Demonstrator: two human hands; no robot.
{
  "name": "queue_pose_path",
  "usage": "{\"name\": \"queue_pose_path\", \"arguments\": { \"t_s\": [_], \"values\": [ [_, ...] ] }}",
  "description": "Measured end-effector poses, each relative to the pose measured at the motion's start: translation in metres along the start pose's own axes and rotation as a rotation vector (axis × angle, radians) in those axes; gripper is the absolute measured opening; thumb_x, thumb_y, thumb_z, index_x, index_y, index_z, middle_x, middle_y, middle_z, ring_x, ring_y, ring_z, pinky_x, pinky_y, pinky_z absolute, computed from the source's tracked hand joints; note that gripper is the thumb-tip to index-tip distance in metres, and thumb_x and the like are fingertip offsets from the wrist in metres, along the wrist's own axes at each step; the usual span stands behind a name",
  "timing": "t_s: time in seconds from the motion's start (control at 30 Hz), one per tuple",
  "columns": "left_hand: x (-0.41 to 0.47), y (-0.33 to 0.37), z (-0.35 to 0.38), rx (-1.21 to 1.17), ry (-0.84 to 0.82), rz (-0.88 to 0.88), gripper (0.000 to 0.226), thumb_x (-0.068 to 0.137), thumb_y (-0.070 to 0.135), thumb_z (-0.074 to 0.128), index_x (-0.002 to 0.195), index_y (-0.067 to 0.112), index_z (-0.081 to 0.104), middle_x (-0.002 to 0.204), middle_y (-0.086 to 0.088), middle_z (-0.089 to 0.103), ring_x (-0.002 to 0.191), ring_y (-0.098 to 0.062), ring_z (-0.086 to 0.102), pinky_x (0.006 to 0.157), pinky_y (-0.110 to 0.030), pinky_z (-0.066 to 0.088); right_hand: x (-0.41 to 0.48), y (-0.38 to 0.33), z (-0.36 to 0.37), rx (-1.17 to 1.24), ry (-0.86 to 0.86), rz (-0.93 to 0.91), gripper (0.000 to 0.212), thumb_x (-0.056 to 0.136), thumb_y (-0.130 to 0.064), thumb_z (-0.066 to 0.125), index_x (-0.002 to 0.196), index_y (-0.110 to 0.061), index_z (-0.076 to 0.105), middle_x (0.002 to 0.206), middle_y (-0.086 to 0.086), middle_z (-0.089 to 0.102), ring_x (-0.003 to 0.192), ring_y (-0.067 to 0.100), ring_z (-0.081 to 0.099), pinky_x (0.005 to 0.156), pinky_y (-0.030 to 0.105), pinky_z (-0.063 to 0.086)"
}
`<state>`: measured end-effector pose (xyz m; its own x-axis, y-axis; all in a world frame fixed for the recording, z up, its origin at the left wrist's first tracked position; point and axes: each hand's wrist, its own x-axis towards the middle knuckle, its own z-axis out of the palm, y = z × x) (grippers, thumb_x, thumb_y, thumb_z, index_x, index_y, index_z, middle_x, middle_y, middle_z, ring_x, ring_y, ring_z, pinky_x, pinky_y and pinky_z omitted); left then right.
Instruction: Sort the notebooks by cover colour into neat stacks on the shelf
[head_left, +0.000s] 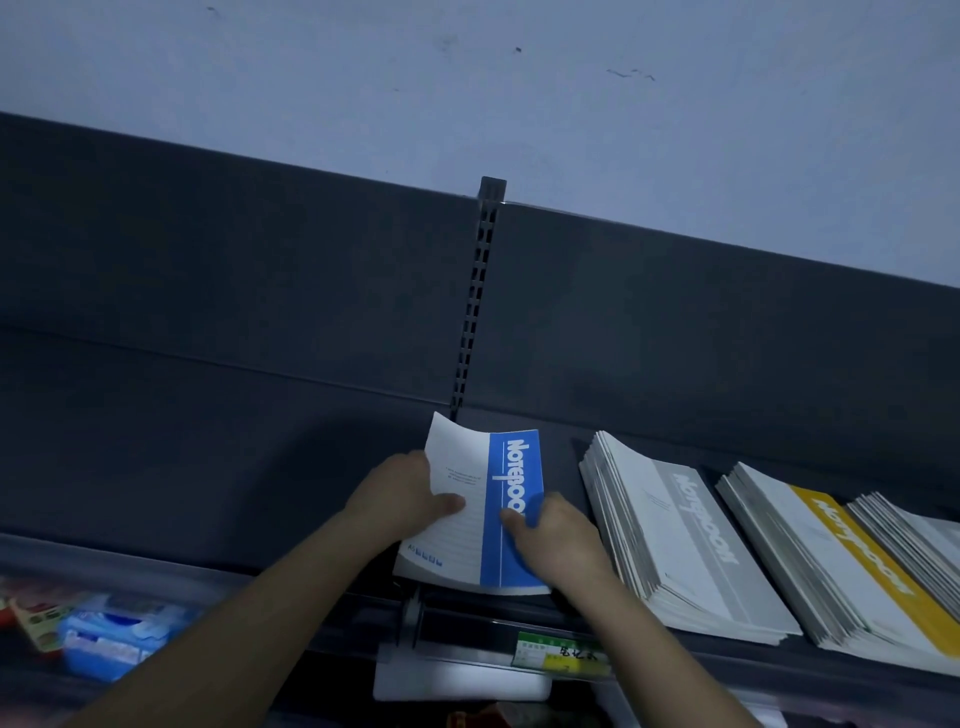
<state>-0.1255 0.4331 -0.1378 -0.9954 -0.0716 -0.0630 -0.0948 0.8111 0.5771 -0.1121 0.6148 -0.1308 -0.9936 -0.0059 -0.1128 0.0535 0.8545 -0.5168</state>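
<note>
Head view: both hands, left (402, 491) and right (558, 538), gripped the blue notebook (511, 512) on the shelf (234, 499), fingers clamped on its sides. Grey stack (685, 540) at 3 o'clock. Risk: top corner curled, cover could crease if pushed back.

Head view, down onto near shelf (208, 467)

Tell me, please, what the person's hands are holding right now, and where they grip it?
Both hands hold the blue notebook: the left hand on its white left side, the right hand on its right edge.
</note>
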Motion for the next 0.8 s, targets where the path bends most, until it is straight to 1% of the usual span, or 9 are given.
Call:
{"name": "queue_pose_path", "arguments": {
  "t_s": [0.1, 0.2, 0.3, 0.4, 0.5, 0.57, 0.67, 0.73, 0.8],
  "values": [
    [-0.001, 0.004, 0.000, 0.052, -0.011, -0.003, 0.052, 0.083, 0.046, 0.067, 0.124, 0.015, 0.054, 0.122, -0.004, 0.059, 0.106, -0.018, 0.059, 0.081, -0.027, 0.047, 0.000, -0.002, -0.001, -0.109, -0.006, -0.006, 0.049, 0.093, -0.054, 0.047, 0.115, -0.010, 0.047, 0.114, 0.007, 0.062, 0.096, 0.024, 0.059, 0.069, 0.029, 0.041],
    [-0.002, 0.008, -0.001, 0.126, -0.026, -0.016, 0.058, 0.083, 0.049, 0.065, 0.127, 0.014, 0.050, 0.126, -0.007, 0.053, 0.108, -0.019, 0.056, 0.080, -0.026, 0.044, -0.001, -0.005, -0.005, -0.261, -0.011, -0.019, 0.055, 0.093, -0.059, 0.042, 0.123, -0.012, 0.043, 0.120, 0.007, 0.060, 0.107, 0.026, 0.059, 0.071, 0.030, 0.039],
    [-0.005, 0.010, -0.003, 0.148, -0.033, -0.020, 0.058, 0.084, 0.051, 0.064, 0.128, 0.016, 0.049, 0.126, -0.007, 0.046, 0.107, -0.020, 0.055, 0.080, -0.027, 0.043, -0.002, -0.007, -0.007, -0.352, -0.014, -0.026, 0.058, 0.094, -0.060, 0.037, 0.128, -0.013, 0.039, 0.125, 0.008, 0.058, 0.112, 0.027, 0.057, 0.074, 0.032, 0.038],
    [-0.007, 0.010, -0.003, 0.174, -0.027, -0.014, 0.059, 0.084, 0.054, 0.062, 0.130, 0.018, 0.049, 0.125, -0.006, 0.045, 0.106, -0.020, 0.056, 0.083, -0.030, 0.046, -0.004, -0.010, -0.006, -0.451, 0.000, -0.035, 0.060, 0.095, -0.060, 0.033, 0.131, -0.012, 0.038, 0.126, 0.008, 0.058, 0.115, 0.026, 0.057, 0.074, 0.032, 0.038],
    [-0.007, 0.010, -0.003, 0.237, -0.015, -0.020, 0.062, 0.084, 0.058, 0.059, 0.130, 0.018, 0.050, 0.125, -0.005, 0.047, 0.107, -0.020, 0.056, 0.083, -0.032, 0.047, -0.004, -0.015, -0.006, -0.531, 0.045, -0.041, 0.058, 0.096, -0.058, 0.036, 0.131, -0.012, 0.037, 0.125, 0.007, 0.060, 0.113, 0.025, 0.058, 0.073, 0.032, 0.039],
    [-0.008, 0.012, -0.007, 0.296, 0.007, -0.016, 0.065, 0.084, 0.062, 0.056, 0.130, 0.017, 0.049, 0.126, -0.005, 0.049, 0.110, -0.020, 0.055, 0.084, -0.033, 0.047, -0.004, -0.019, -0.007, -0.562, 0.094, -0.057, 0.053, 0.096, -0.052, 0.040, 0.128, -0.010, 0.037, 0.121, 0.008, 0.062, 0.110, 0.025, 0.061, 0.071, 0.031, 0.039],
    [-0.008, 0.014, -0.017, 0.350, 0.068, 0.042, 0.065, 0.086, 0.063, 0.051, 0.130, 0.016, 0.048, 0.127, -0.006, 0.050, 0.116, -0.023, 0.052, 0.088, -0.036, 0.047, -0.006, -0.021, -0.016, -0.560, 0.170, -0.124, 0.044, 0.097, -0.042, 0.043, 0.125, -0.009, 0.038, 0.120, 0.009, 0.062, 0.110, 0.028, 0.061, 0.071, 0.032, 0.037],
    [-0.007, 0.020, -0.026, 0.375, 0.093, 0.100, 0.061, 0.087, 0.061, 0.050, 0.129, 0.017, 0.050, 0.125, -0.006, 0.050, 0.119, -0.024, 0.047, 0.090, -0.038, 0.045, -0.007, -0.023, -0.024, -0.530, 0.186, -0.160, 0.041, 0.097, -0.042, 0.044, 0.122, -0.010, 0.039, 0.120, 0.011, 0.062, 0.110, 0.029, 0.060, 0.072, 0.032, 0.036],
    [-0.006, 0.028, -0.034, 0.446, 0.101, 0.154, 0.051, 0.090, 0.054, 0.051, 0.124, 0.015, 0.052, 0.124, -0.006, 0.049, 0.121, -0.024, 0.044, 0.093, -0.038, 0.042, -0.005, -0.025, -0.033, -0.486, 0.203, -0.178, 0.039, 0.097, -0.042, 0.044, 0.119, -0.011, 0.043, 0.119, 0.011, 0.061, 0.111, 0.031, 0.058, 0.072, 0.033, 0.036]
  ]
}}
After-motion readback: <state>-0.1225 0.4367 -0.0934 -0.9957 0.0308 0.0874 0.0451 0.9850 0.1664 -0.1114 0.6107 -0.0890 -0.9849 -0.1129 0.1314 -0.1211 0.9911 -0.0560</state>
